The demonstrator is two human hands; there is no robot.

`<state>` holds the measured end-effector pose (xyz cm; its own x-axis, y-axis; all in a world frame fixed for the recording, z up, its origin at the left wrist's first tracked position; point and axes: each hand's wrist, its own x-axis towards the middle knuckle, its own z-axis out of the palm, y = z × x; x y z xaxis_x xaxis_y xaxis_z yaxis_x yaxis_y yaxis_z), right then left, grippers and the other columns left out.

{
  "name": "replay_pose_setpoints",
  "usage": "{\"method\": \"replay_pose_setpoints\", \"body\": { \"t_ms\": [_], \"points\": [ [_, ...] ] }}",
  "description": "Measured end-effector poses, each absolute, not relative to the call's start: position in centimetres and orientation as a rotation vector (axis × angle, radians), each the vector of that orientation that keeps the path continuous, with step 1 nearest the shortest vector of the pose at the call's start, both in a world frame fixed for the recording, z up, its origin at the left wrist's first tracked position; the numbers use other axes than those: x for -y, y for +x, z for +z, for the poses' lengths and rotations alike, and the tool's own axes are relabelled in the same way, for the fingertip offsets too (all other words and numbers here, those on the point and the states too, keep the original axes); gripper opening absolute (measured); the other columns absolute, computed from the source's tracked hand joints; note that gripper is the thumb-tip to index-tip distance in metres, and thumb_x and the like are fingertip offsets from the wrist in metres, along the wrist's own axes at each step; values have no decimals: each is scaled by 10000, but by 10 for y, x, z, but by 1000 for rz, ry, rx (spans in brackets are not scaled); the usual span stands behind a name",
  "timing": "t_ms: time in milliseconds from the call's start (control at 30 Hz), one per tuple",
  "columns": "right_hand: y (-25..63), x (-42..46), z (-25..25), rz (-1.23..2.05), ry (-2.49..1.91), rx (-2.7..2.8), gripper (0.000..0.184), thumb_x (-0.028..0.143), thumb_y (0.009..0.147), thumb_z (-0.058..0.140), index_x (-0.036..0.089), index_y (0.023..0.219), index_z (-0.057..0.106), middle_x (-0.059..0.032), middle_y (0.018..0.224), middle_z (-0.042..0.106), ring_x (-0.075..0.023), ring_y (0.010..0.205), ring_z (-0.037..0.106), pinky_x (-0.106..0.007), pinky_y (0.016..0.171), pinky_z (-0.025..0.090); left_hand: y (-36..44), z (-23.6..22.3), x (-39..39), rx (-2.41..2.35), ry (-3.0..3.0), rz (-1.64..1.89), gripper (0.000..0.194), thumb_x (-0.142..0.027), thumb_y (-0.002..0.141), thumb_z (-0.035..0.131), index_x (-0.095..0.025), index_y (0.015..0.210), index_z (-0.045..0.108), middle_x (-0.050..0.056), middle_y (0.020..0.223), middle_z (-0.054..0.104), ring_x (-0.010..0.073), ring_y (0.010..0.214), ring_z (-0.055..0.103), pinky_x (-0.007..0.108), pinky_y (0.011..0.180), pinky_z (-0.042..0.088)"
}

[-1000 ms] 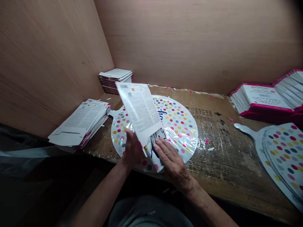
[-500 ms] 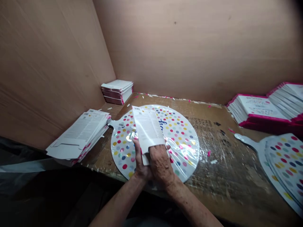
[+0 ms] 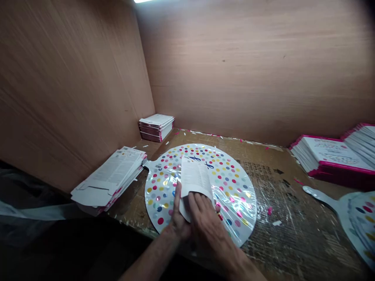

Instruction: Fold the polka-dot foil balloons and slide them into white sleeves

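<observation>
Gripping a white card sleeve [image 3: 195,177] in the left hand [image 3: 179,223], with the thumb along its left edge and the fingers of the right hand [image 3: 207,222] inside its open near end, too hidden to tell whether pinching anything. Looks slim, bowed open at the mouth, covered in blurred grey print. Held just beyond the wrists, over a glossy white disc [image 3: 240,195] with coloured dots
</observation>
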<state>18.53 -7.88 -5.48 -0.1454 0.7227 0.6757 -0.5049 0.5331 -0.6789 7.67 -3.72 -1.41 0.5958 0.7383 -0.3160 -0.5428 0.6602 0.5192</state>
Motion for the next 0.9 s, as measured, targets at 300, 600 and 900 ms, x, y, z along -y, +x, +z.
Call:
{"method": "replay_pose_setpoints", "body": {
  "t_ms": [300,600,900],
  "points": [
    [231,147,-42,-111,-1130,2153,226,96,943,506,129,1116,647,-105,1066,718,-211,1028,651,-358,907,553,66,-9,16,-1432,2469,683,298,-364,950,470,-179,1038,687,110,1102,719,275,1113,622,413,976,440],
    [271,150,-42,-216,-1376,2246,148,175,956,555,185,1046,672,-60,958,691,-190,861,565,-333,799,446,98,-41,43,-1024,2843,458,392,-265,1008,342,-143,1313,556,123,1408,555,326,1362,427,495,1074,378],
    [265,151,-38,-320,-1331,2396,188,141,972,483,146,909,660,-65,867,652,-194,809,524,-329,768,392,100,-50,50,-1095,2908,466,393,-277,1007,370,-153,1340,538,122,1429,541,330,1372,425,503,1081,370]
  ]
}}
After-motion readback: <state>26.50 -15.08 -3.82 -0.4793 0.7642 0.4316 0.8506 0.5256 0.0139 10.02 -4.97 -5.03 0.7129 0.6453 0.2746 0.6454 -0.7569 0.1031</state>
